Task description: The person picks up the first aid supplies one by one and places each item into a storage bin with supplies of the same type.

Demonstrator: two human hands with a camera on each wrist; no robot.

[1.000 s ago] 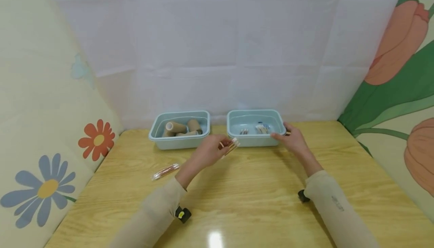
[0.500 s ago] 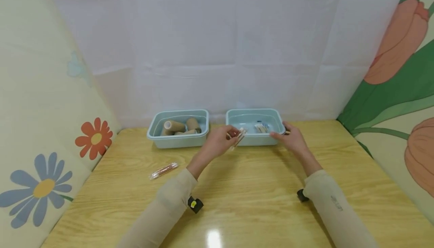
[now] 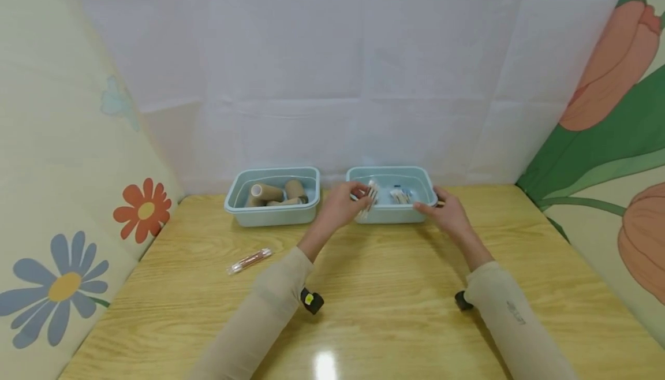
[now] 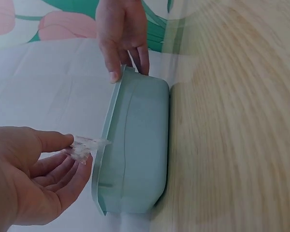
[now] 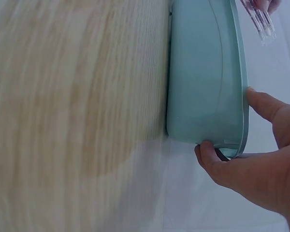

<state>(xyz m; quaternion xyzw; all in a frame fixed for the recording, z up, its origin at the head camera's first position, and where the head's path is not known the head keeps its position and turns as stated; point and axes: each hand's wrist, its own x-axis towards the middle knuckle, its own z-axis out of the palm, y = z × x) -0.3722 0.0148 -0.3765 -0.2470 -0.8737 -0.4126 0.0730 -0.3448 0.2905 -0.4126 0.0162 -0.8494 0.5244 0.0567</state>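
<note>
My left hand pinches a clear packet of cotton swabs between thumb and fingers. The swabs have brown sticks and white tips. This packet overlaps the near left rim of the right-hand light blue plastic bin. At that bin's near right corner my right hand grips the rim, its thumb on the edge and fingers against the end wall. More white-tipped swabs lie inside, beside something small and dark blue.
Another light blue bin stands to the left, holding several brown cardboard tubes. A further wrapped packet of swabs lies on the wooden table. Behind both bins hangs a white cloth.
My left hand has moved right and away from me, carrying the packet of cotton swabs from in front of the right-hand bin to over its rim. The right hand keeps its place.
</note>
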